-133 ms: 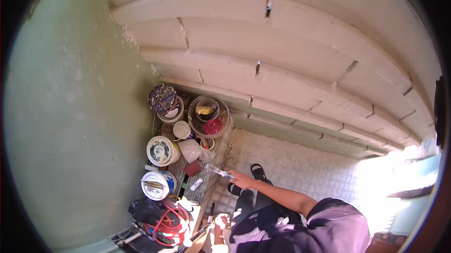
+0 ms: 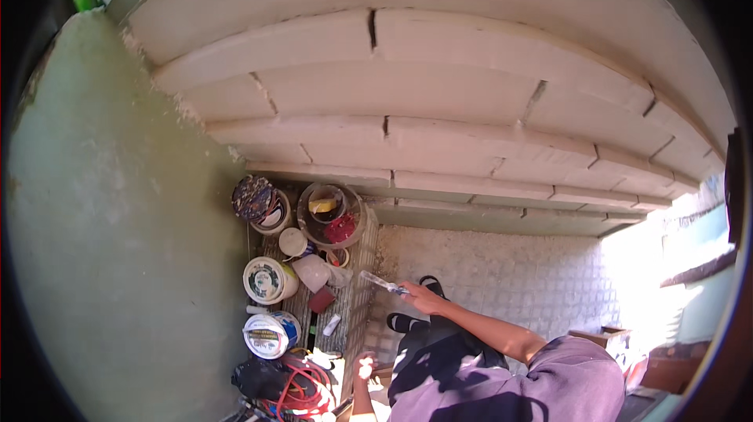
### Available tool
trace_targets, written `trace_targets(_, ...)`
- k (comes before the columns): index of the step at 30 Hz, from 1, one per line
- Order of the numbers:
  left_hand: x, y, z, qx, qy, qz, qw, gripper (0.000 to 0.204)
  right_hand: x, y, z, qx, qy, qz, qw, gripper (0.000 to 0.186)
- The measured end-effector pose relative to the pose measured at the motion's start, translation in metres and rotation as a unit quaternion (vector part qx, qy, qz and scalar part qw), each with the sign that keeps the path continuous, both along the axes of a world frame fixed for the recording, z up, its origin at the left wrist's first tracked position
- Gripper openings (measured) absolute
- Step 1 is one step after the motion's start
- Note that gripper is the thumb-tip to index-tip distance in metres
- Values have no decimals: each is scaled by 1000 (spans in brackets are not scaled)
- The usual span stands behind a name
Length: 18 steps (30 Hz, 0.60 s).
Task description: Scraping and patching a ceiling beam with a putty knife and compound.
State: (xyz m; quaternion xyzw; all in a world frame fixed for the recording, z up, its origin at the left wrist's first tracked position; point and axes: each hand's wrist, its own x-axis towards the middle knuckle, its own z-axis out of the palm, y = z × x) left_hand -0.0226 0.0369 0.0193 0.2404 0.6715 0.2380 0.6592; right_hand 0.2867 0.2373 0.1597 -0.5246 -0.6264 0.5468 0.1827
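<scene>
My right hand [image 2: 423, 298] is closed round the handle of a putty knife [image 2: 381, 281]. Its pale flat blade points left, over the edge of a worn wooden bench [image 2: 362, 265]. Low in the picture is my left hand [image 2: 365, 365], beside the bench in bright sun. Glare washes out its fingers, so whether it holds anything is not clear. Nearest the blade on the bench are a crumpled clear plastic bag [image 2: 339, 275], a dark red block [image 2: 321, 300] and a small white tube-like piece [image 2: 332, 325].
Lidded buckets [image 2: 270, 281] stand along the green wall [image 2: 141, 226]. At the bench's far end is a round tub [image 2: 357, 227] with a smaller pot and red stuff inside. A red hose [image 2: 310, 391] lies coiled near a black bag [image 2: 259, 375]. A pale ridged wall [image 2: 471, 140] rises ahead.
The whole view has tilted, so the walls and bench sit lower. Still gripping the putty knife, my right hand appears slightly farther right in the picture.
</scene>
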Motion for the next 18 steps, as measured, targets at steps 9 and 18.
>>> trace_targets(9,57,192,36,58,51,-149,986,21,118,-12,109,3,188,-435,881,32)
trace_targets(18,173,215,33,63,117,-230,964,26,213,20,171,69,314,-467,824,31)
